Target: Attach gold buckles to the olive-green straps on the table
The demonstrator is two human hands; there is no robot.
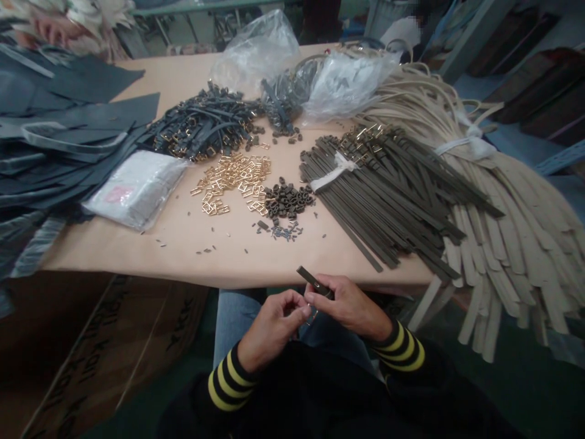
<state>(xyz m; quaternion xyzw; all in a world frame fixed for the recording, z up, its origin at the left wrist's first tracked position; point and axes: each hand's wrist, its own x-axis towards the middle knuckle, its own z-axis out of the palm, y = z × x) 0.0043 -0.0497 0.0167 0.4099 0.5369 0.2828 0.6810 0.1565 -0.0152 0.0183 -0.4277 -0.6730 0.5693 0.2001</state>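
Just off the table's front edge, my right hand is closed around a short olive strap. The strap's end sticks out past the fingers, and a hole shows in it near the fingertips. Close beside it, my left hand pinches with thumb and forefinger at a small gold buckle. Part of the buckle is hidden between the two hands. On the table ahead lie a heap of gold buckles, a pile of dark olive keeper loops and a scatter of tiny metal pieces.
A tied bundle of olive straps lies to the right, beside long beige strips hanging over the edge. Black buckled straps, a plastic-wrapped packet and dark sheets are leftward. A cardboard box sits below; another person's hand is far left.
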